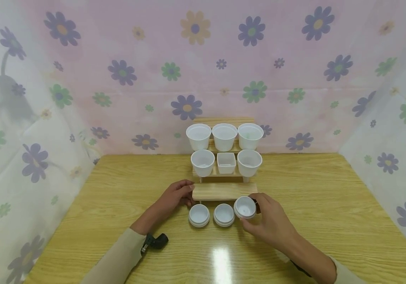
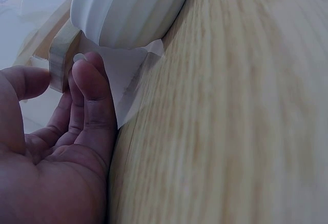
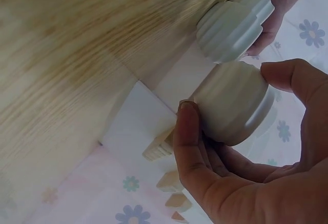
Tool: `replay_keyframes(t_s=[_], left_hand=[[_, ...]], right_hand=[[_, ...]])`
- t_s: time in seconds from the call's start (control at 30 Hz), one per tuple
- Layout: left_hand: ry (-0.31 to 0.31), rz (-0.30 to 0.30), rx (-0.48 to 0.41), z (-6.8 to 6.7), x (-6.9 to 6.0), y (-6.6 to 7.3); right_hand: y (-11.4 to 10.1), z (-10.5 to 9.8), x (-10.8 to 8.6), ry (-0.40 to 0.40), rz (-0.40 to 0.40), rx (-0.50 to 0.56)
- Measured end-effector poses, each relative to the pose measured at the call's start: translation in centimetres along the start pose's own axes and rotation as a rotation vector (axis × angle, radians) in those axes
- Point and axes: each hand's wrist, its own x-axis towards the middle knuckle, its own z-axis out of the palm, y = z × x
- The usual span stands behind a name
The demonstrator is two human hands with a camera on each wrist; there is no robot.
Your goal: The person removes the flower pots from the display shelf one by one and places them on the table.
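Observation:
My right hand [image 1: 274,223] pinches a small white ribbed pot [image 1: 244,208] between thumb and fingers. The right wrist view shows this held pot [image 3: 233,103] lifted off the table and tilted. With thumb and fingers, my left hand [image 1: 174,196] holds the left end of the bottom step [image 1: 224,191] of a tiered wooden stand. That step's edge [image 2: 62,55] shows between thumb and fingers in the left wrist view. Two matching small pots, one at the left [image 1: 199,216] and one in the middle [image 1: 224,215], stand on the table before the stand.
White round cups [image 1: 199,136] line the stand's top step. On the middle step, a square cup [image 1: 226,163] sits between two round ones. A wood-grain table [image 1: 135,169] lies beneath, with flowered cloth [image 1: 146,79] behind and at both sides. A dark strap mount [image 1: 155,241] sits at my left wrist.

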Motion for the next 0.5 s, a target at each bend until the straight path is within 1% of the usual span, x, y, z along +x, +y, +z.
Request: replay_keyframes(t_s=[0.13,0.5], left_hand=[[0.001,-0.005,-0.004,0.00,0.01,0.02],[0.002,-0.005,-0.006,0.02,-0.02,0.04]], right_hand=[[-0.11,-0.08,0.02,-0.017,0.026,-0.017],[-0.11,-0.07,0.13,-0.098,0.112,-0.036]])
